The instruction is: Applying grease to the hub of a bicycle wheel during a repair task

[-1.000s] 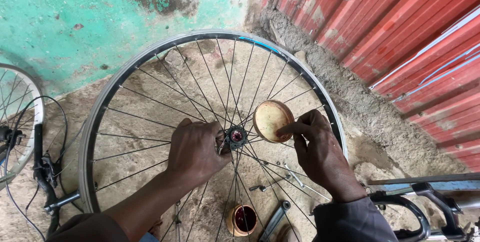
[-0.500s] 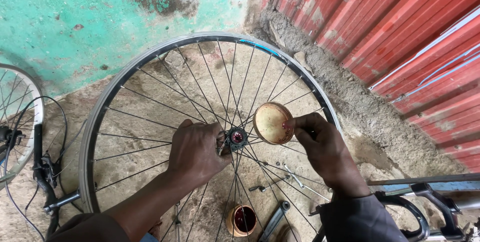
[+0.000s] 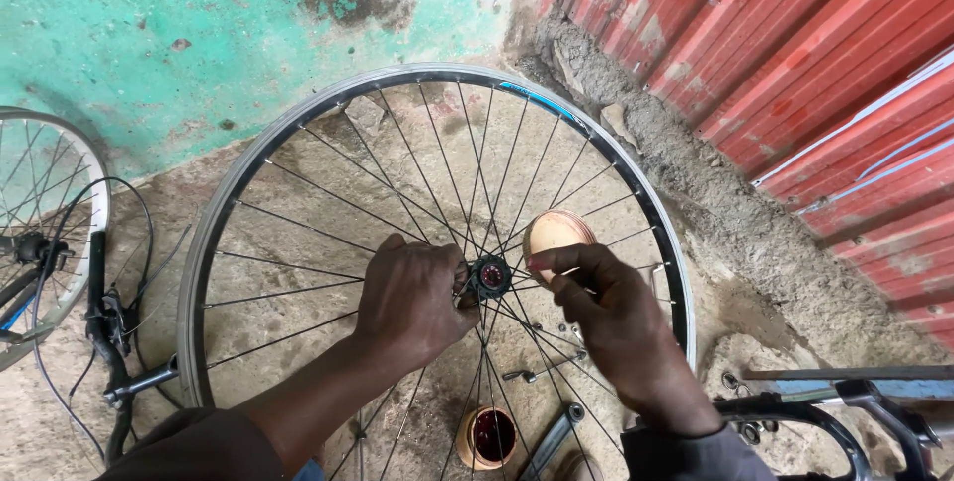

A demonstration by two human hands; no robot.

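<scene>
Two hands: both are working at the centre of one spoked bicycle wheel (image 3: 214, 242) standing upright on a dirt floor.
Second wheel (image 3: 40, 213): lying at 9 o'clock of the main rim, partly out of frame, beside a black fork and cables (image 3: 104, 322).
Left hand (image 3: 412, 297): closing around the hub from 8 o'clock, fingers curled tight and steadying it.
Hub (image 3: 490, 275): sitting at the wheel's centre, dark metal with a reddish core, thin steel spokes radiating to a silver rim.
Small open tin (image 3: 485, 436): resting on the ground at 6 o'clock of the hub, round, tan wall, dark red contents.
Lid (image 3: 556, 233): round, tan, shallow, being held at 2 o'clock of the hub.
Right hand (image 3: 606, 317): pinching the lid's lower edge with fingertips, remaining fingers bent toward the hub.
Step in hand: judged to be servicing of the hub bearing, likely greasing.
Next move calls for: a steady hub and a precise fingertip reach between spokes.
Surroundings: rough green plaster wall at 11 o'clock, red corrugated sheet at 2 o'clock.
</scene>
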